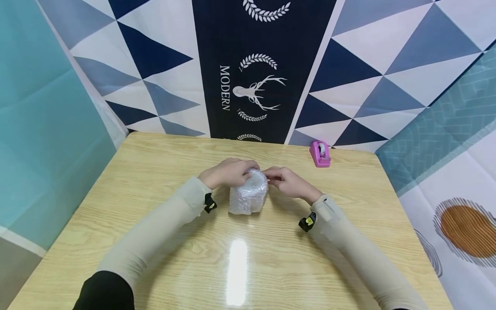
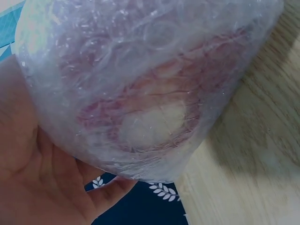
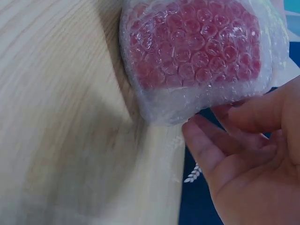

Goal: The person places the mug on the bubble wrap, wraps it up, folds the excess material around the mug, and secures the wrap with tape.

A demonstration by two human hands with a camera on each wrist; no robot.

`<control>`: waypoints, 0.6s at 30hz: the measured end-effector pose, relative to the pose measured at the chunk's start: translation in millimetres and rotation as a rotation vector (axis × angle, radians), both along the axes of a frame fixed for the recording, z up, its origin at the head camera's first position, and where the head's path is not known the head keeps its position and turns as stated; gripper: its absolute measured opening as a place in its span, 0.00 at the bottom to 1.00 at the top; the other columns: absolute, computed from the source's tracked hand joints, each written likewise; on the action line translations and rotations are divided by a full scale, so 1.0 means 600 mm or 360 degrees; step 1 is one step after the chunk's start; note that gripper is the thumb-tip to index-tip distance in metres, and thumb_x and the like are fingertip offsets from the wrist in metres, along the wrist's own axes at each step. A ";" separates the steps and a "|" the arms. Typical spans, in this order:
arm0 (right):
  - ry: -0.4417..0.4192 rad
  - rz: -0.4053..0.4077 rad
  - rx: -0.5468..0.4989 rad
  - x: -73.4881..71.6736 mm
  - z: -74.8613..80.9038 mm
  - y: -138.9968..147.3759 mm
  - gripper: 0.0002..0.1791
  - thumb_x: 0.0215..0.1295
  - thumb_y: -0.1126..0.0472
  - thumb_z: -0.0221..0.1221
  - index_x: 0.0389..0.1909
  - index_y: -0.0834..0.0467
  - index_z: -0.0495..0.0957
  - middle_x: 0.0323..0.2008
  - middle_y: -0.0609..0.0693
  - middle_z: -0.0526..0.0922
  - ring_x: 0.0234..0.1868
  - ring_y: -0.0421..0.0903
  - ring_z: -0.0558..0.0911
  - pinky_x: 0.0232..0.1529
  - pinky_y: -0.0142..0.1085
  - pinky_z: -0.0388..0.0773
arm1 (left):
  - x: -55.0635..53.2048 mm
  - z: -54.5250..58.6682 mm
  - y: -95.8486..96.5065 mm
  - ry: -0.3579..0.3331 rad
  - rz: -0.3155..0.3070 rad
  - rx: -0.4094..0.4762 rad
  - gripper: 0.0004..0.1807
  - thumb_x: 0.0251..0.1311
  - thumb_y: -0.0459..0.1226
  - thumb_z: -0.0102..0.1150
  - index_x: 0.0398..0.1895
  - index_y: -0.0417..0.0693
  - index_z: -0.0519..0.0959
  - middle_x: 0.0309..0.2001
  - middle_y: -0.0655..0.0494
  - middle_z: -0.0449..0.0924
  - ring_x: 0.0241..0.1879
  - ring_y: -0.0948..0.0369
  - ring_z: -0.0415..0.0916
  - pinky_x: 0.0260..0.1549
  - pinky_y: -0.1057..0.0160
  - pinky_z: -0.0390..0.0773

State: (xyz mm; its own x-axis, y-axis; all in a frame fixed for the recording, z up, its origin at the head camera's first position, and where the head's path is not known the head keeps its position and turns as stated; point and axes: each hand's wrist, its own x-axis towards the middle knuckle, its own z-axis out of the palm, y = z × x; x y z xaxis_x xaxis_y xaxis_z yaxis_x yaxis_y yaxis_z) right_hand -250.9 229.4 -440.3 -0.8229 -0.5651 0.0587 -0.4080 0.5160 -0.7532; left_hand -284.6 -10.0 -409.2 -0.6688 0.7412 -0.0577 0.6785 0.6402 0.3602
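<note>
A roundish bundle in clear bubble wrap (image 1: 249, 196) stands on the wooden table, with red and pale patches of the thing inside showing through the wrap (image 2: 159, 117). What is inside cannot be told for certain. My left hand (image 1: 231, 172) grips the bundle at its upper left, thumb on the near side and fingers over the far side. On the right, my right hand (image 1: 286, 181) has its thumb and fingertips together at the wrap's edge. In the right wrist view, the thumb of that hand (image 3: 253, 150) meets the wrap (image 3: 197, 51), and its other fingers curl below.
A pink tape dispenser (image 1: 320, 154) with a roll of tape sits at the table's back right. The wooden table (image 1: 178, 267) carries a bright light reflection near its front. Patterned cloth (image 1: 263, 86) hangs behind, and further cloths border both sides.
</note>
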 end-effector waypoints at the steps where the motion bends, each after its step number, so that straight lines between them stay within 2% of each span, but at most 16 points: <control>1: -0.0028 -0.0018 0.0001 0.001 0.000 0.004 0.21 0.72 0.73 0.53 0.63 0.65 0.79 0.61 0.62 0.82 0.62 0.58 0.80 0.63 0.49 0.79 | 0.001 0.001 0.002 0.0016 -0.0008 -0.0009 0.20 0.75 0.38 0.49 0.67 0.53 0.75 0.64 0.54 0.81 0.59 0.55 0.80 0.65 0.51 0.74; 5: -0.0072 -0.0129 0.0051 0.002 0.005 0.034 0.19 0.73 0.71 0.55 0.63 0.67 0.78 0.61 0.65 0.82 0.61 0.61 0.82 0.62 0.51 0.79 | 0.004 0.006 0.010 0.0090 -0.0035 -0.0046 0.21 0.74 0.37 0.48 0.67 0.51 0.76 0.62 0.53 0.82 0.58 0.55 0.81 0.63 0.52 0.76; 8: -0.0095 -0.0311 0.0104 -0.003 0.011 0.066 0.18 0.74 0.68 0.55 0.61 0.68 0.79 0.60 0.66 0.82 0.57 0.61 0.84 0.58 0.51 0.82 | 0.007 0.009 0.011 0.0121 -0.0027 -0.0065 0.21 0.74 0.36 0.48 0.67 0.50 0.77 0.62 0.52 0.82 0.58 0.54 0.81 0.64 0.52 0.76; 10: -0.0160 -0.0461 0.0115 -0.008 0.018 0.088 0.18 0.75 0.66 0.54 0.61 0.68 0.78 0.61 0.66 0.81 0.55 0.60 0.84 0.56 0.48 0.83 | 0.009 0.010 0.010 0.0129 -0.0019 -0.0074 0.21 0.74 0.36 0.49 0.67 0.49 0.77 0.62 0.52 0.82 0.58 0.54 0.82 0.64 0.53 0.75; 14: -0.0311 -0.0735 0.0042 -0.020 0.031 0.131 0.21 0.79 0.61 0.52 0.64 0.70 0.75 0.62 0.70 0.78 0.49 0.50 0.84 0.48 0.39 0.86 | 0.012 0.009 0.007 0.0143 -0.0015 -0.0081 0.20 0.75 0.36 0.49 0.67 0.48 0.77 0.61 0.52 0.83 0.56 0.55 0.83 0.63 0.53 0.76; 18: -0.0260 -0.0920 0.0053 -0.035 0.046 0.172 0.24 0.78 0.59 0.52 0.64 0.73 0.73 0.59 0.72 0.77 0.41 0.42 0.83 0.41 0.32 0.85 | 0.014 0.007 0.006 0.0148 -0.0011 -0.0076 0.19 0.75 0.37 0.49 0.66 0.49 0.78 0.61 0.52 0.83 0.57 0.54 0.82 0.63 0.52 0.77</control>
